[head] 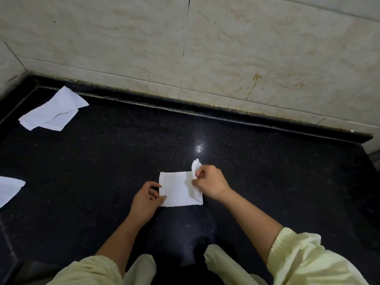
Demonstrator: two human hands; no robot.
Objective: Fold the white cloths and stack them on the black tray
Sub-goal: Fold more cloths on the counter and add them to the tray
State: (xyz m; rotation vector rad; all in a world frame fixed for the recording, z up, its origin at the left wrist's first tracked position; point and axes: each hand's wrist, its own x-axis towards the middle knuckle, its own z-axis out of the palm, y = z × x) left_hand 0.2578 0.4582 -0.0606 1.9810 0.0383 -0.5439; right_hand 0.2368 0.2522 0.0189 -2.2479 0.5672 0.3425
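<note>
A small white cloth [176,189] lies flat on the black stone counter [123,153], close in front of me. My left hand [147,199] holds its left edge between thumb and curled fingers. My right hand [211,184] pinches the cloth's far right corner, which is lifted and curled upward. A second white cloth [54,110] lies loosely folded at the far left near the wall. The corner of a third white cloth [9,190] shows at the left frame edge. No black tray is in view.
A beige tiled wall [226,58] rises behind the counter, with a raised black rim [205,112] along its base. A bright light reflection sits on the counter just beyond my right hand. My pale yellow sleeves fill the bottom of the view.
</note>
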